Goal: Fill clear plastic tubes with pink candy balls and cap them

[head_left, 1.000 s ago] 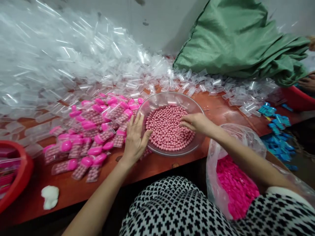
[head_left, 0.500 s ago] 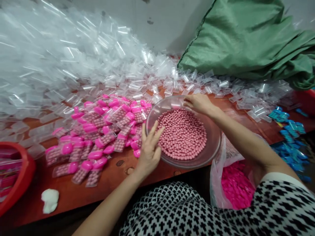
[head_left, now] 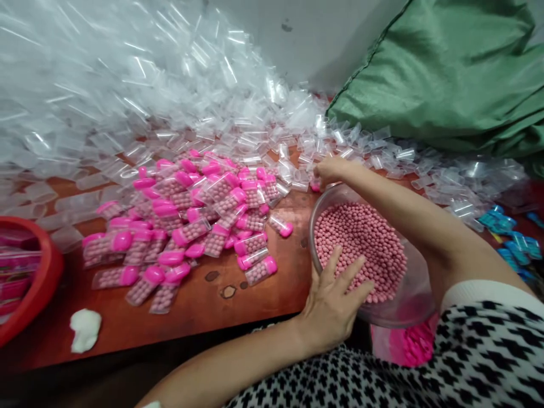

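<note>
A clear round bowl (head_left: 419, 277) of pink beads (head_left: 361, 243) rests at the table's front edge, tilted toward me. My left hand (head_left: 334, 300) lies spread over the bowl's near left rim, fingertips over the beads. Beyond the far rim is my right hand (head_left: 329, 171), its fingers bent together beside a bit of bright pink; what it grips, if anything, is too small to make out. Left of the bowl lies a heap of small clear containers (head_left: 221, 192) filled with beads and capped in bright pink.
Empty clear containers (head_left: 140, 85) are piled high at the back left and spread rightward. A green sack (head_left: 442, 73) stands back right. Blue pieces (head_left: 516, 243) lie far right, a red basket (head_left: 53, 266) and white lump (head_left: 85, 330) at left. Pink caps (head_left: 419, 343) sit below the bowl.
The bowl has moved right and toward me, uncovering table and several filled containers on its left. My left hand went right with it. My right hand now sits beyond the far rim.
</note>
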Available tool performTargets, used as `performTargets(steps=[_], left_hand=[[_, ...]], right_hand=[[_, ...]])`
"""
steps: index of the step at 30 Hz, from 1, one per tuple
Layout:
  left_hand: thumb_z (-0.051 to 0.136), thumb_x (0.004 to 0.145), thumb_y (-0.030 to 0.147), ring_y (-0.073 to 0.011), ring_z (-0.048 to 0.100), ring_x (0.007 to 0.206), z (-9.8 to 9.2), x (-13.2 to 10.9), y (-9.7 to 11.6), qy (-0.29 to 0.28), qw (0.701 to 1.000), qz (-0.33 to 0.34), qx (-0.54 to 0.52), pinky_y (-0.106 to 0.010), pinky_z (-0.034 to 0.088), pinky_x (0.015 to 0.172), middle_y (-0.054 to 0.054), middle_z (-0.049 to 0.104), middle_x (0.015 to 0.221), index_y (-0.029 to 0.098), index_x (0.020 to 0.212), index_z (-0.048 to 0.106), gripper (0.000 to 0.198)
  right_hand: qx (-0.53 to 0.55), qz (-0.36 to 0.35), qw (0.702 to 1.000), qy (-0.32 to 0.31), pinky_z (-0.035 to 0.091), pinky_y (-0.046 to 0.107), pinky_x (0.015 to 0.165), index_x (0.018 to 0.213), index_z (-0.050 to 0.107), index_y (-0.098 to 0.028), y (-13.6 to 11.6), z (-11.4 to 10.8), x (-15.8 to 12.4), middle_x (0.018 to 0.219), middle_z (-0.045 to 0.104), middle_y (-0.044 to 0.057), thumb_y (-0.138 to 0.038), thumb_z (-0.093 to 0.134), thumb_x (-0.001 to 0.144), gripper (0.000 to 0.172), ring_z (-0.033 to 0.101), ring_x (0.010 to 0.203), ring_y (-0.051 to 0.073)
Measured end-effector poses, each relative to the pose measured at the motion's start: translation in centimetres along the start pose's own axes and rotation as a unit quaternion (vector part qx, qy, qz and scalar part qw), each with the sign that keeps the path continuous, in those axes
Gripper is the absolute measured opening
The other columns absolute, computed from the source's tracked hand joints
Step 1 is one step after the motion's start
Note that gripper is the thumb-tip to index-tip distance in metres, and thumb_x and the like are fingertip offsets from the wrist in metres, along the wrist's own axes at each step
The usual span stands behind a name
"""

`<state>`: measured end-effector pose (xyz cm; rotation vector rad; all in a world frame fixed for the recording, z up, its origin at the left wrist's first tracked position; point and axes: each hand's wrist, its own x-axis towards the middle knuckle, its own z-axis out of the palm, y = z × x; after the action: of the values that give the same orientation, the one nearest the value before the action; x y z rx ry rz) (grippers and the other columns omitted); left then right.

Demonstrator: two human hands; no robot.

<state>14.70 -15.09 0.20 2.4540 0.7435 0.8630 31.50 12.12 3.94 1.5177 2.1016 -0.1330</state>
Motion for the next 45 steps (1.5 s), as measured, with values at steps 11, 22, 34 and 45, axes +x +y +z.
performTargets(steps=[11,22,34,45], left_hand=[[0.049,0.083,0.005,-0.0322,0.030,0.144,-1.8,1.7,-4.4,0.033,0.999,-0.012,-0.036,-0.059,0.038,0.111,-0.012,0.065,0.126,0.013,0.109,0.066,0.033],[0.043,0.076,0.000,-0.0260,0.041,0.139,-2.2,4.1,-9.6,0.087,0.989,-0.004,-0.118,-0.059,0.034,0.112,-0.008,0.070,0.117,0.017,0.102,0.070,0.041],[0.043,0.095,0.017,-0.0201,0.049,0.133,-4.4,3.4,-7.1,0.153,0.985,-0.069,-0.047,-0.043,0.038,0.112,-0.011,0.061,0.133,0.017,0.124,0.060,0.033],[0.053,0.084,0.018,-0.0237,0.065,0.105,-3.4,6.7,-5.0,0.034,0.960,-0.170,-0.218,-0.040,0.051,0.097,-0.011,0.070,0.114,0.015,0.121,0.062,0.038]], right_hand=[[0.224,0.000,0.960,0.167,0.047,0.030,0.078,0.105,0.069,-0.012,1.4,0.6,-2.6,0.103,0.071,0.011,-0.028,0.055,0.087,0.028,0.065,0.091,0.022],[0.008,-0.051,0.994,0.100,0.046,0.032,0.071,0.097,0.069,-0.011,0.8,7.2,-15.3,0.100,0.072,0.017,-0.011,0.047,0.089,0.023,0.067,0.086,0.024],[0.545,-0.205,0.811,0.053,0.046,0.026,0.072,0.086,0.060,-0.014,-5.9,9.8,-15.3,0.079,0.064,0.000,-0.028,0.066,0.081,0.016,0.058,0.075,0.014],[0.802,-0.078,0.576,0.136,0.055,0.029,0.072,0.085,0.060,-0.017,-5.4,8.9,-17.7,0.082,0.067,0.000,-0.027,0.087,0.058,0.040,0.064,0.076,0.013]])
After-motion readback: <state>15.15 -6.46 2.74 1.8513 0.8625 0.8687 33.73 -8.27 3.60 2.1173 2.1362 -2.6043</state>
